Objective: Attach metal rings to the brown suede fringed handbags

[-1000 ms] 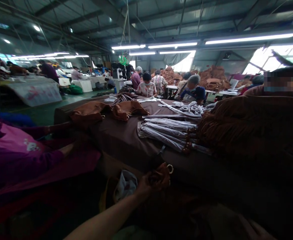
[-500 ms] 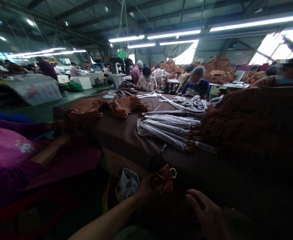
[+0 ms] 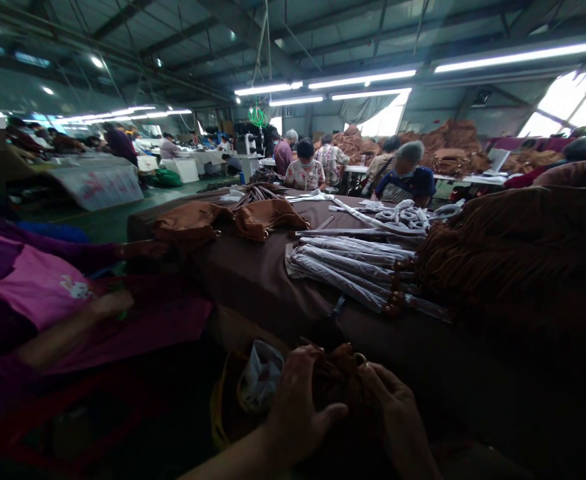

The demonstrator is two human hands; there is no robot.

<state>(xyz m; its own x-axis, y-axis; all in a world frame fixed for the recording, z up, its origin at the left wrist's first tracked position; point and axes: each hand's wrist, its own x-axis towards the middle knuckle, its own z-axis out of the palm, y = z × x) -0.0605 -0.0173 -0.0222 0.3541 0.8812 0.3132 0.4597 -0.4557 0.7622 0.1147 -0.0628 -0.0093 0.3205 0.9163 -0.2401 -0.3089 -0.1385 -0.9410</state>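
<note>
Close to my body, in deep shadow, is a brown leather-like bag [image 3: 343,357] with a gold-coloured ring [image 3: 359,360] at its upper edge. My left hand [image 3: 300,400] grips its left side, fingers curled over it and thumb sticking out to the right. On the other side, my right hand [image 3: 393,400] is closed with its fingertips at the ring. Darkness hides the lower part of the bag. Just beyond, on the brown-covered table [image 3: 253,280], lies a bundle of straps wrapped in white paper [image 3: 343,267], with brown ends and gold-coloured fittings.
Fringed brown pieces [image 3: 523,247] are heaped at the right. Two brown bags [image 3: 193,220] lie at the table's far left. A co-worker in a pink apron [image 3: 47,273] sits on my left. A white plastic bag [image 3: 260,377] is beside my left wrist. Several people work farther back.
My right hand has moved up and left from apart to the bag's ring. My left hand has shifted its hold around the bag. The view has turned slightly left.
</note>
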